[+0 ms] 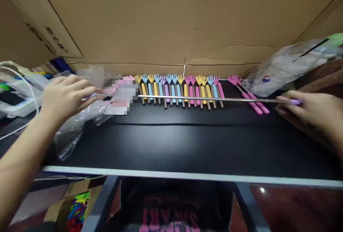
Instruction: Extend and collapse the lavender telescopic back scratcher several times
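Stretched out long above the table is a telescopic back scratcher (235, 100) with a thin metal rod and purple ends. My left hand (66, 94) is closed around its left end, and the fingers partly hide the purple there. Its other purple end sits in my closed right hand (308, 109). Behind the rod lies a row of short back scratchers (178, 89) in yellow, blue, purple and pink, claw heads toward the cardboard. Two pink back scratchers (253, 100) lie slanted, apart from the row, near my right hand.
Clear plastic bags (72, 128) and a blurred-out card (123, 98) lie at the left. A tall cardboard wall (187, 21) closes off the back. A plastic-wrapped bundle (284, 67) stands at the right. The black table (171, 146) ends in a pale front edge. Below left is a box of colourful pieces (79, 207).
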